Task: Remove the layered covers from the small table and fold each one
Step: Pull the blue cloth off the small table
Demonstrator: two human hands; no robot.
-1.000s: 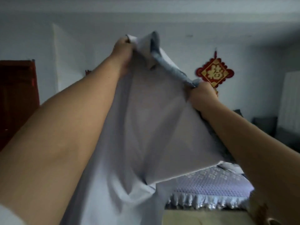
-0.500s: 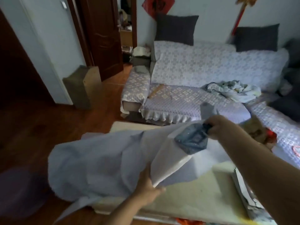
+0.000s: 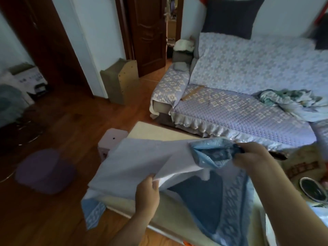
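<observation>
A cover with a pale underside and a blue patterned face lies partly folded over the small beige table. My left hand pinches its near pale edge. My right hand grips a bunched blue corner, lifted above the table. A blue patterned part hangs down below my right forearm and a blue corner droops off the table's near left edge.
A sofa with a lilac quilted cover stands behind the table, crumpled cloth on its seat. A purple stool and a small white stool stand on the wood floor at left. Clutter lies at right.
The cover came down from overhead and now lies flatter across the table. My left hand slid to the near edge; my right hand still holds the bunched corner.
</observation>
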